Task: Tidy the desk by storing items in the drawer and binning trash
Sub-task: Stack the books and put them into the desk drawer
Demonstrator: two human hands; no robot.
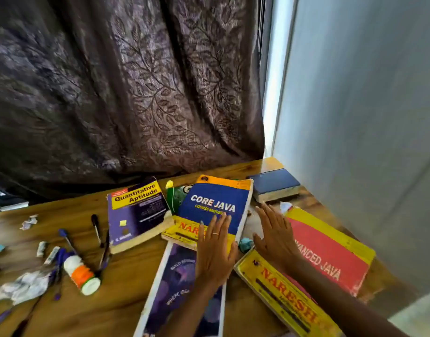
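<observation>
Bare desk [116, 300] between glue bottle [81, 274] and purple booklet [175, 288].

The wooden tabletop [116, 305] carries scattered books, among them Quantitative Aptitude [138, 215] and Advanced Java [330, 254]. Pens [96, 227], crumpled paper [19, 288] and a glue bottle [81, 274] lie left.

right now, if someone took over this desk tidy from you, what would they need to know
Left hand: open, flat on the Core Java book.
Right hand: open, holding nothing, above the gap between that book and the Advanced Java book.
Quantitative Aptitude book, a blue book at the far corner and a purple booklet also lie on the desk.
Pens, a white and orange bottle and crumpled paper are on the left.
Done: nothing visibly stored or binned.
Left: everything. No drawer or bin is in view.
</observation>
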